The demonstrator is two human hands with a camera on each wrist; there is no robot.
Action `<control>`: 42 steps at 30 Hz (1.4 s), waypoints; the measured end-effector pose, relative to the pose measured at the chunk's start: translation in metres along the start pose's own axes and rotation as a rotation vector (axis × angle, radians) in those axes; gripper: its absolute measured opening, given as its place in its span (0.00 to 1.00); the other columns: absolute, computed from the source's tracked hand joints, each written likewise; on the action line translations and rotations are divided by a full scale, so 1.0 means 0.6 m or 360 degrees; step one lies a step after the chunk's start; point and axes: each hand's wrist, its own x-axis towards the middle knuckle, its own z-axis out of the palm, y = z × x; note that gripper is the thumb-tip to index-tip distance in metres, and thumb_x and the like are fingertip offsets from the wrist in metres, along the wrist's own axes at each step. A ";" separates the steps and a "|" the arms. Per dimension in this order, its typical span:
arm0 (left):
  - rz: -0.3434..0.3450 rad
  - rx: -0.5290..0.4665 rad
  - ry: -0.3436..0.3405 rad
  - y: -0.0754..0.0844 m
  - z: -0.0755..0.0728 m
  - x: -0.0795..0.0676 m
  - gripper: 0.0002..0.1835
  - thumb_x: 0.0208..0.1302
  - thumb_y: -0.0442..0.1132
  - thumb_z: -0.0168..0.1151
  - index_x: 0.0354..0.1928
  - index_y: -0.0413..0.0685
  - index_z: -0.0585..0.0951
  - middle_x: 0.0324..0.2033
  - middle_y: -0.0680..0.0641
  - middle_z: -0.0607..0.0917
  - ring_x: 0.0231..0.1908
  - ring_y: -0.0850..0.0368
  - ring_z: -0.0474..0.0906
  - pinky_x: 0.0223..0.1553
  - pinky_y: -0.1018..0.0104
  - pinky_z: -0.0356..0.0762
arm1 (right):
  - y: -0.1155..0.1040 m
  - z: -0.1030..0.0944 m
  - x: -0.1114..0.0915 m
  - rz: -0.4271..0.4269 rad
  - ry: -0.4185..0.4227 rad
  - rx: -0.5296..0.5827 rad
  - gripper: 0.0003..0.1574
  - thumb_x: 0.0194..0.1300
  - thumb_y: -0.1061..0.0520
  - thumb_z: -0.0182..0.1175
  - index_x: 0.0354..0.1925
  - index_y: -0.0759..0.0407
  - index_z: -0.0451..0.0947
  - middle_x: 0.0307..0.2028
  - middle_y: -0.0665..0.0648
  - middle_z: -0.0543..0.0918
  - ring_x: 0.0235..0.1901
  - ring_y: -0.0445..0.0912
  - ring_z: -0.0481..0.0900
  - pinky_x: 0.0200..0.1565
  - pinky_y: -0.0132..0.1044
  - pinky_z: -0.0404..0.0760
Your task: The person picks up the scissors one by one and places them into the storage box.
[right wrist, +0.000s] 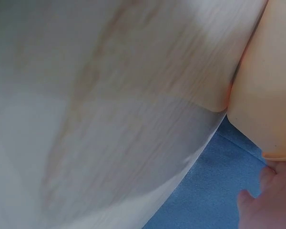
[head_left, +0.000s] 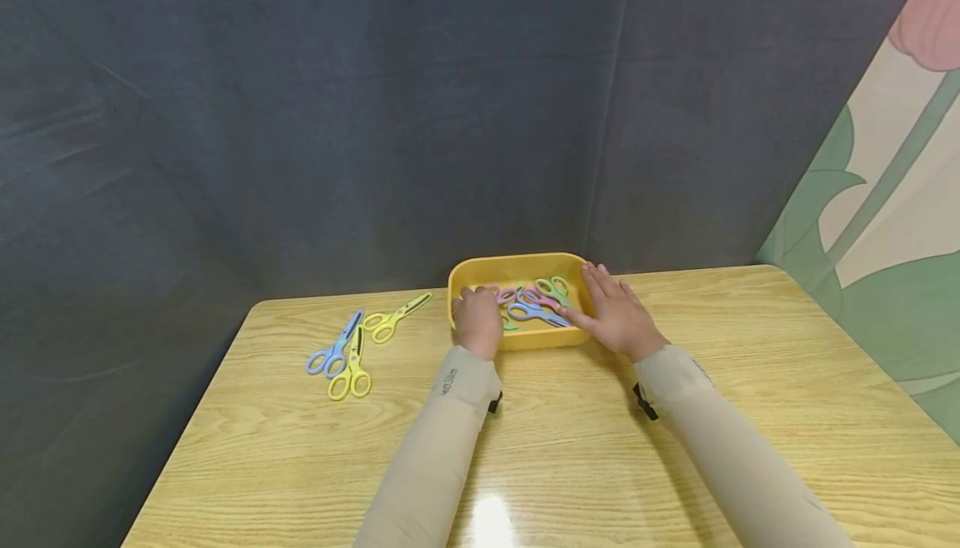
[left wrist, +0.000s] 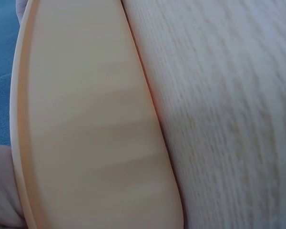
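Note:
My left hand (head_left: 478, 321) reaches over the near wall into the left end of a yellow plastic bin (head_left: 517, 261). Its fingertips are hidden down inside, and I cannot tell whether they hold anything. Several children's scissors lie jumbled in the bin, among them blue scissors (head_left: 537, 312), pink scissors (head_left: 542, 297) and green scissors (head_left: 562, 298). At the bin's right end, my right hand (head_left: 621, 317) rests on the rim with its fingers spread. In the left wrist view the bin's outer wall (left wrist: 95, 119) fills much of the picture.
Left of the bin, blue scissors (head_left: 343, 341) lie close beside yellow scissors (head_left: 355, 356), with another yellow pair (head_left: 396, 318) just behind. All rest on the wood-grain table (head_left: 570, 448). A dark cloth (head_left: 420, 115) hangs behind the table's far edge, and a painted wall (head_left: 885, 223) stands at right.

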 end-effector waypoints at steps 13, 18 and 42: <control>-0.0046 -0.0096 -0.0108 0.000 -0.007 0.001 0.12 0.68 0.30 0.60 0.51 0.33 0.83 0.44 0.35 0.83 0.42 0.39 0.82 0.43 0.52 0.83 | -0.001 0.001 0.000 0.0012 0.0006 -0.0013 0.58 0.75 0.33 0.49 0.79 0.69 0.40 0.80 0.66 0.43 0.79 0.61 0.39 0.75 0.60 0.38; -0.0043 -0.0127 -0.0136 -0.003 -0.003 0.003 0.13 0.68 0.30 0.62 0.53 0.35 0.82 0.44 0.35 0.84 0.41 0.38 0.83 0.44 0.51 0.83 | -0.001 0.001 0.001 0.0005 0.0011 -0.0025 0.58 0.75 0.32 0.49 0.79 0.69 0.40 0.80 0.66 0.44 0.79 0.61 0.40 0.75 0.61 0.39; 0.0042 -0.0159 -0.0117 -0.004 -0.004 0.003 0.08 0.67 0.28 0.61 0.42 0.37 0.87 0.38 0.37 0.86 0.38 0.42 0.84 0.43 0.52 0.83 | 0.003 0.003 0.002 -0.0003 0.0019 -0.0021 0.59 0.74 0.31 0.48 0.79 0.70 0.41 0.80 0.67 0.45 0.79 0.61 0.40 0.75 0.61 0.40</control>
